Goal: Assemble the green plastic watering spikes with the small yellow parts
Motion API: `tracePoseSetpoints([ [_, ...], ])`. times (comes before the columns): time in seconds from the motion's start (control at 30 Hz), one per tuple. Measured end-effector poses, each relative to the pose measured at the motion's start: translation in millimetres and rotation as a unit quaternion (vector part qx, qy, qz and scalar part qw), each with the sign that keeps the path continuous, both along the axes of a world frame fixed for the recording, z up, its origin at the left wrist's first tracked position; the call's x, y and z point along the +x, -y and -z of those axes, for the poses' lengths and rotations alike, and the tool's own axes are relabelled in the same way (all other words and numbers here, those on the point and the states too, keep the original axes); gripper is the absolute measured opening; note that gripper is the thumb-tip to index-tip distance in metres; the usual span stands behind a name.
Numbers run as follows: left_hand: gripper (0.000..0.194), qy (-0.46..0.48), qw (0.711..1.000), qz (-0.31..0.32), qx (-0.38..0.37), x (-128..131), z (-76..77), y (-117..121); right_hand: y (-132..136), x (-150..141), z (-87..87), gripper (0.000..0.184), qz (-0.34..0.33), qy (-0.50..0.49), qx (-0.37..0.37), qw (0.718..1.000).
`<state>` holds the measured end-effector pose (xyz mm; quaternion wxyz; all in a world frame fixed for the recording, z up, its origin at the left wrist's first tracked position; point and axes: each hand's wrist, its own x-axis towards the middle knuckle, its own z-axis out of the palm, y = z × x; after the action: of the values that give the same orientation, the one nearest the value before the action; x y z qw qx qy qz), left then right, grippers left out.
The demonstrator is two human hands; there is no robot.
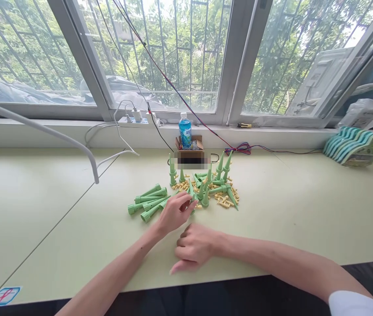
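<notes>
My left hand is closed in a pinch on an upright green plastic spike, whose tip rises above the fingers. My right hand lies near the table's front edge, fingers curled under and thumb sticking out; its palm side is hidden. Beside my left wrist lies a group of green hollow spikes with wide collars. Several upright green cones stand just beyond my left hand. Small yellow plastic pegs are scattered among them, and taller stacked green spikes stand farther back.
A blue liquid bottle stands in a small cardboard box by the wall. Coiled cable lies to its right, and teal packaged items at far right. A white bent tube hangs over the left of the table.
</notes>
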<state>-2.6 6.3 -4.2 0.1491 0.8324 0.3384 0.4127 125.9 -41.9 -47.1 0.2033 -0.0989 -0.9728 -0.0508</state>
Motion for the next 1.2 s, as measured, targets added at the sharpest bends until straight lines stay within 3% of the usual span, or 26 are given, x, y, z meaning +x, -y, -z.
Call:
tracePoseSetpoints([
  [0.2, 0.036, 0.013, 0.999, -0.032, 0.014, -1.2, 1.8, 0.6, -7.1, -22.2, -2.1, 0.066, 0.017, 0.011, -0.017, 1.0],
  [0.57, 0.03, 0.005, 0.999, -0.042, -0.002, -2.8, -5.2, 5.5, -2.9, -20.6, -5.7, 0.062, 0.054, 0.013, -0.053, 0.997],
  [0.73, 0.027, -0.046, 0.997, -0.041, -0.034, -18.2, -24.5, -4.0, 0.6, -17.9, -14.2, 0.057, 0.086, 0.019, -0.097, 0.991],
  [1.0, 0.023, -0.113, 0.988, -0.091, -0.048, -58.4, -79.3, -29.0, -0.1, -18.6, -14.8, 0.056, 0.085, -0.01, -0.108, 0.99],
  [1.1, 0.024, -0.117, 0.984, -0.132, -0.039, -69.4, -81.8, -47.5, -1.2, -18.4, -12.0, 0.056, 0.084, -0.018, -0.103, 0.991],
  [1.2, 0.026, -0.133, 0.978, -0.155, -0.031, -76.4, -71.5, -63.7, -2.1, -18.3, -11.6, 0.055, 0.084, -0.019, -0.102, 0.991],
])
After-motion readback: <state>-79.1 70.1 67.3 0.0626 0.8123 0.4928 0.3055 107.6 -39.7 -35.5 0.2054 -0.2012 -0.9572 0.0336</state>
